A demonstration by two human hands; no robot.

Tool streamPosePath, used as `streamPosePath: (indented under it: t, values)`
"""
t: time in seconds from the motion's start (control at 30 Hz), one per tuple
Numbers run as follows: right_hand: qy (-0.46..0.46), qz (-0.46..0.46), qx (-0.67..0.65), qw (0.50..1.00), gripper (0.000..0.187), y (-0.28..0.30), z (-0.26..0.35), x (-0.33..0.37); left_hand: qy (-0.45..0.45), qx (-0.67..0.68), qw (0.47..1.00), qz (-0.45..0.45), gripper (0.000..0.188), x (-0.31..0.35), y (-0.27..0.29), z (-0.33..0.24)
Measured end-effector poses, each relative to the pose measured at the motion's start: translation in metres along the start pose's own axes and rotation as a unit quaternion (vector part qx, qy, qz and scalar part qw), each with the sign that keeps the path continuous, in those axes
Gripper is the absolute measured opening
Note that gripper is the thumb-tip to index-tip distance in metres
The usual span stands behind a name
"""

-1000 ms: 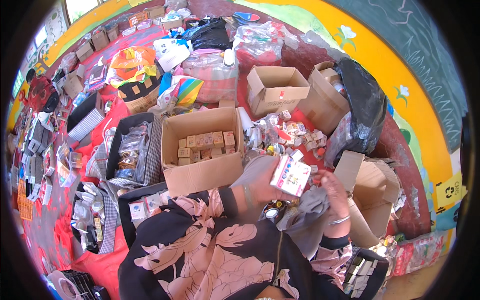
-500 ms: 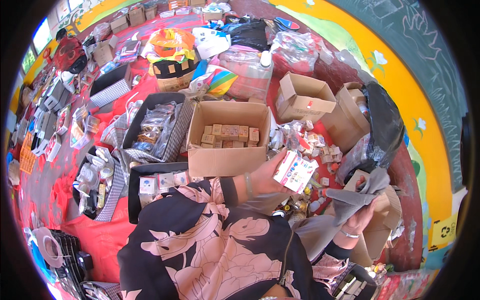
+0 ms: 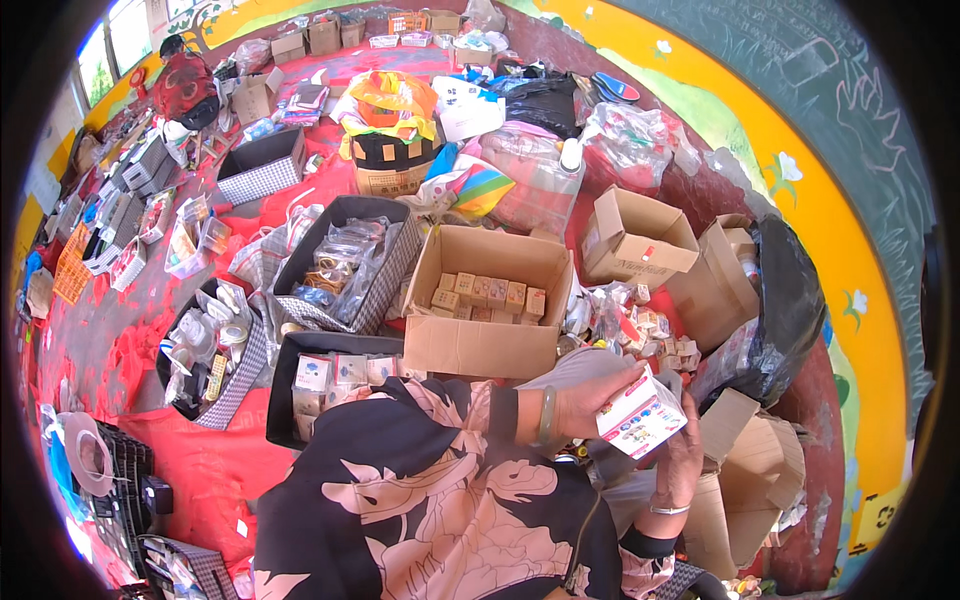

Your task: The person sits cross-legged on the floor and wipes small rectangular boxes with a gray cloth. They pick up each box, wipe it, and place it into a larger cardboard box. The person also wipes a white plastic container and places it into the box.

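Observation:
A small white printed carton (image 3: pixel 640 418) with red edging is held up in front of me, tilted. My left hand (image 3: pixel 592 396) grips its left side, thumb along the upper edge. Against its right side my right hand (image 3: pixel 682 458) curls its fingers, so both hands have hold of the carton. Just beyond my left hand stands an open cardboard box (image 3: pixel 482 345) with several small tan boxes (image 3: pixel 490 292) inside. Left of that, a dark bin (image 3: pixel 285 395) contains white packets (image 3: pixel 350 368).
Loose little boxes (image 3: pixel 655 330) are heaped beyond my hands. An open carton (image 3: pixel 745 480) stands at right, near a black plastic bag (image 3: pixel 785 275). Patterned fabric bins (image 3: pixel 385 290) line the left. Far left, another person (image 3: pixel 185 85) crouches by goods on the floor.
The grey cloth in my right hand is out of sight, and that hand has moved left onto the carton. My left hand has brought the carton right and lower, turning it. The view has shifted.

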State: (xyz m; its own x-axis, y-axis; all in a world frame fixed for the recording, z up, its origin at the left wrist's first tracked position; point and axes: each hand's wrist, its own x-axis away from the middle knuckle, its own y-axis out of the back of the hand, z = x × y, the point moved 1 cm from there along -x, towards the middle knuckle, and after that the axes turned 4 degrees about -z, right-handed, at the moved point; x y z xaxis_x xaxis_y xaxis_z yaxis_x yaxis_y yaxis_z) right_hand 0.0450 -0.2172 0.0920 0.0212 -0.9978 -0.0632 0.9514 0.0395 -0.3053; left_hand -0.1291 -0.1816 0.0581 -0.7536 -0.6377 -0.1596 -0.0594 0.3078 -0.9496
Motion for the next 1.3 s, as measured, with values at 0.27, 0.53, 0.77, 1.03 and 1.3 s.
streamPosePath:
  t: [0.27,0.53,0.77,1.03,1.3]
  values:
    - [-0.076,-0.067,-0.063,0.993,0.028,0.037,-0.024,0.005,0.033,0.045,0.998,0.001,0.054,-0.002,-0.003,0.008]
    - [0.122,-0.291,0.088,0.945,0.005,0.051,0.010,0.016,-0.254,-0.630,0.733,-0.033,0.067,0.018,0.011,0.001]
    - [0.172,-0.281,0.210,0.921,0.013,0.061,0.029,0.015,-0.022,-0.072,0.996,-0.045,0.053,-0.018,-0.027,-0.012]
    - [0.042,0.012,-0.338,0.940,0.034,0.093,0.039,0.030,0.028,-0.092,0.995,0.009,0.064,-0.043,-0.072,-0.014]
    - [0.075,-0.062,-0.130,0.987,0.045,0.145,-0.065,0.031,0.093,0.032,0.995,-0.035,0.059,-0.073,-0.034,0.005]
